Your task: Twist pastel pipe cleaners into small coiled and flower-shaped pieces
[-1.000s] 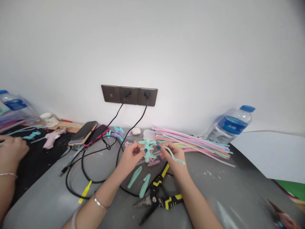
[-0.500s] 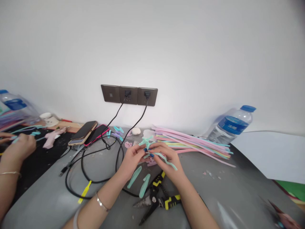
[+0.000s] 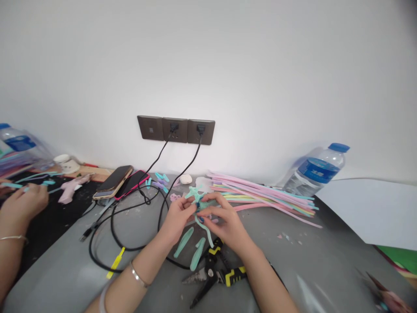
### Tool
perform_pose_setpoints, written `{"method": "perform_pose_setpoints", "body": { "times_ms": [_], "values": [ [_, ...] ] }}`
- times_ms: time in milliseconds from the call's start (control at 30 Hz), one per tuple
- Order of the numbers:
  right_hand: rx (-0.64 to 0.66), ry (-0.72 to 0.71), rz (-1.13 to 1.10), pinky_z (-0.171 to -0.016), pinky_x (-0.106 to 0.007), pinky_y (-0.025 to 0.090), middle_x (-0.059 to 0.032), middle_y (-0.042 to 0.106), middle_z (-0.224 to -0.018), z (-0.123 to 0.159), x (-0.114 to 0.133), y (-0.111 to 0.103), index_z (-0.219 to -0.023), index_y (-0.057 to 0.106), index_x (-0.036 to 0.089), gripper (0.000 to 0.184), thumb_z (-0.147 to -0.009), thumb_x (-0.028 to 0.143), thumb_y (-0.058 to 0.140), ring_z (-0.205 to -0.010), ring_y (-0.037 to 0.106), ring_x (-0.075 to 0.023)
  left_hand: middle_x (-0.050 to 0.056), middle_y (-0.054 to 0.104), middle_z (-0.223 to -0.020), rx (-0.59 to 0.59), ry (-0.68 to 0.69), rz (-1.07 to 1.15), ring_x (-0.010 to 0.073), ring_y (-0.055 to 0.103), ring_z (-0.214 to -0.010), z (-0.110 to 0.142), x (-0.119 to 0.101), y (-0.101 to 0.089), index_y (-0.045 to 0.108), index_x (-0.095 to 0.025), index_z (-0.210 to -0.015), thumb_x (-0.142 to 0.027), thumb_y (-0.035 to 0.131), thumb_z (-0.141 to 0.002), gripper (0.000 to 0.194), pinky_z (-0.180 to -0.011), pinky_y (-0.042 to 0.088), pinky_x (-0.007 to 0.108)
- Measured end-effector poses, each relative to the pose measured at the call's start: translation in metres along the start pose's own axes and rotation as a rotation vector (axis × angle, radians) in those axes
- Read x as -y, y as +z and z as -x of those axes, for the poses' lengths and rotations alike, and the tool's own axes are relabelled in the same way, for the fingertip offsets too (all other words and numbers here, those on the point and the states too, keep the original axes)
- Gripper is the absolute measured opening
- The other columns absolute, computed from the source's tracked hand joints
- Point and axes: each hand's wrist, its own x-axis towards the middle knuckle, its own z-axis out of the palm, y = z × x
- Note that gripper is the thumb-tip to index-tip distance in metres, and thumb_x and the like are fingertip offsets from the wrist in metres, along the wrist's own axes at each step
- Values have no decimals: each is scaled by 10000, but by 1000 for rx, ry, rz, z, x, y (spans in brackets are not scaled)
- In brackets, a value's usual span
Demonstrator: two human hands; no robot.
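Between my two hands is a mint-green pipe cleaner (image 3: 207, 233), its loose end trailing down toward the pliers and its upper part bent into a looped, star-like shape. My left hand (image 3: 178, 218) pinches the shaped part from the left. From the right, the fingers of my right hand (image 3: 224, 219) close on the same piece just below. Two folded mint pipe-cleaner pieces (image 3: 197, 254) lie on the table under my hands. Close to my right forearm rest black-and-yellow pliers (image 3: 211, 273) with their jaws apart. Some pink pieces behind my fingers are partly hidden.
Pastel pipe cleaners (image 3: 260, 194) lie bundled at the back right, beside a leaning water bottle (image 3: 314, 171) and white paper (image 3: 368, 208). Black cables (image 3: 114, 226) loop across the left, near stacked phones (image 3: 114, 182). Another person's hand (image 3: 24, 206) works at far left.
The loose pipe-cleaner end has swung from pointing right to hanging downward. My right fingers have shifted lower, and the star-like part shows more clearly above my hands.
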Motion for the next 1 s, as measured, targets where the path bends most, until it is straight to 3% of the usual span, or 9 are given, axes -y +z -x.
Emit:
{"method": "perform_pose_setpoints", "body": {
  "times_ms": [67,200,333,500,667,833,1000],
  "values": [
    [-14,27,-63,-896,-383,446,-96,545,-1089,-1,2,-2,-903,680,227,200,-888,171,488,-1062,543,-239,-30,628,-660,-3,23,-48,89,577,-596,-1,0,-2,665,-133,-844,-290,794,-616,304,-585,489,193],
    [-222,177,-158,-777,-336,476,-65,585,-908,-2,-6,-1,-882,598,212,99,-880,244,504,-898,575,-215,-30,627,-630,18,75,-207,101,558,-564,-1,-1,-3,662,-125,-862,-282,736,-654,271,-552,453,204],
    [-105,389,-312,-574,-251,469,-14,567,-770,-2,-15,5,-812,539,206,153,-799,332,626,-721,572,-175,-8,661,-636,35,163,-362,132,589,-590,0,-2,-3,669,-128,-820,-242,721,-630,228,-573,448,223],
    [-88,403,-363,-578,-244,445,-8,553,-748,-4,-13,6,-757,565,186,191,-800,364,617,-680,529,-152,39,703,-737,156,209,-445,183,642,-703,-4,0,-8,678,-130,-849,-267,690,-672,224,-675,494,274],
    [-59,482,-403,-499,-209,376,20,522,-694,-5,-8,1,-742,584,175,226,-776,391,639,-553,443,-102,50,675,-825,218,270,-551,170,610,-746,-6,0,-13,679,-129,-860,-228,660,-704,186,-640,487,233],
    [-17,521,-527,-495,-199,426,8,536,-719,-6,-2,-2,-756,623,173,256,-756,425,670,-584,472,-110,40,639,-833,294,321,-640,172,592,-778,2,-14,-11,661,-141,-894,-184,614,-731,174,-676,494,234],
    [33,585,-627,-442,-172,400,25,536,-680,-3,-4,-3,-770,644,178,245,-731,410,712,-534,469,-89,11,608,-767,372,358,-793,153,558,-707,2,-21,-18,650,-161,-841,-202,590,-749,117,-620,470,218]
  ]
}}
